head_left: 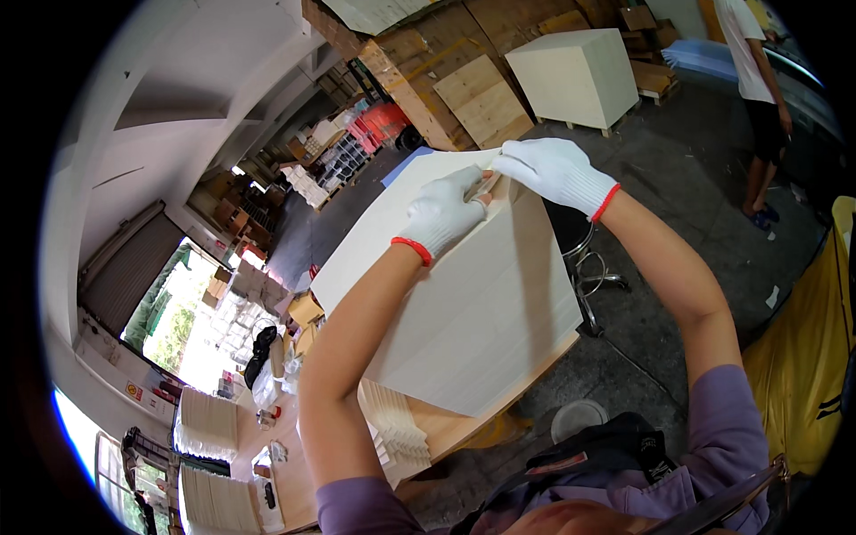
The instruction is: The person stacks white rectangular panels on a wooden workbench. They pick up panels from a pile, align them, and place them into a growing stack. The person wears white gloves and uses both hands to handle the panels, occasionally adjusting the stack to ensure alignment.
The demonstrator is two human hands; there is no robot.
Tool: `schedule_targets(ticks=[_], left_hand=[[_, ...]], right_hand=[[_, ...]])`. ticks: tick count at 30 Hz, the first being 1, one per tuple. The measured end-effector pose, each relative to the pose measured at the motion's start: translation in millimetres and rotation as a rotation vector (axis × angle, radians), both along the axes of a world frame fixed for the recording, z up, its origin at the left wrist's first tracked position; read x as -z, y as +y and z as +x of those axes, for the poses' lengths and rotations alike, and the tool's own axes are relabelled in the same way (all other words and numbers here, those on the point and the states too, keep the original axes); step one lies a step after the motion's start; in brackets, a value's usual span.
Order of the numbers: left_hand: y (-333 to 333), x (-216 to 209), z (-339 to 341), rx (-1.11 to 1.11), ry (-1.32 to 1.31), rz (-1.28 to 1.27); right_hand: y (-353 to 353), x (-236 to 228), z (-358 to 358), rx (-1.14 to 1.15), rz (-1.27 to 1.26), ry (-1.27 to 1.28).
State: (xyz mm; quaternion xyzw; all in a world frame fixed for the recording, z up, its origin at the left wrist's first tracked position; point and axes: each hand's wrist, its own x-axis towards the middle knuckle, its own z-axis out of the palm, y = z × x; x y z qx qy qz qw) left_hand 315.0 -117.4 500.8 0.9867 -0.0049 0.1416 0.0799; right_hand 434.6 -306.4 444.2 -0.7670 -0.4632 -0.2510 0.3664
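Observation:
A tall stack of white sheets (473, 312) stands on a wooden table in front of me, its layered side facing me. Both my hands are in white knit gloves with red cuffs, and some bare fingertips show. My left hand (444, 214) is closed at the top near edge of the stack, with thumb and fingers gripping the edge of the upper sheets. Just right of it, my right hand (551, 175) is bent over the stack's far right corner, fingers closed on the sheet edges there. How many sheets they hold is hidden.
More stacked sheets (397, 428) lie on the tabletop (455, 439) at lower left, with further piles (209, 423) beyond. A wheeled stool (588, 267) stands right of the stack. Another wrapped block (575, 76) sits on a pallet ahead. A person (758, 107) stands at far right.

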Motion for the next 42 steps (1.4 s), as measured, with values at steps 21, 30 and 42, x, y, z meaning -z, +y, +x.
schedule_targets(ticks=[21, 30, 42], left_hand=[[12.2, 3.7, -11.3, 0.193, 0.008, -0.487], [-9.1, -8.8, -18.4, 0.01, 0.087, -0.249], [-9.8, -5.4, -20.8, 0.079, 0.042, -0.345]], right_hand=[[26.0, 23.2, -9.3, -0.044, 0.367, 0.471], [26.2, 26.9, -1.6, -0.037, 0.341, 0.459], [25.0, 26.9, -3.2, -0.038, 0.348, 0.48]])
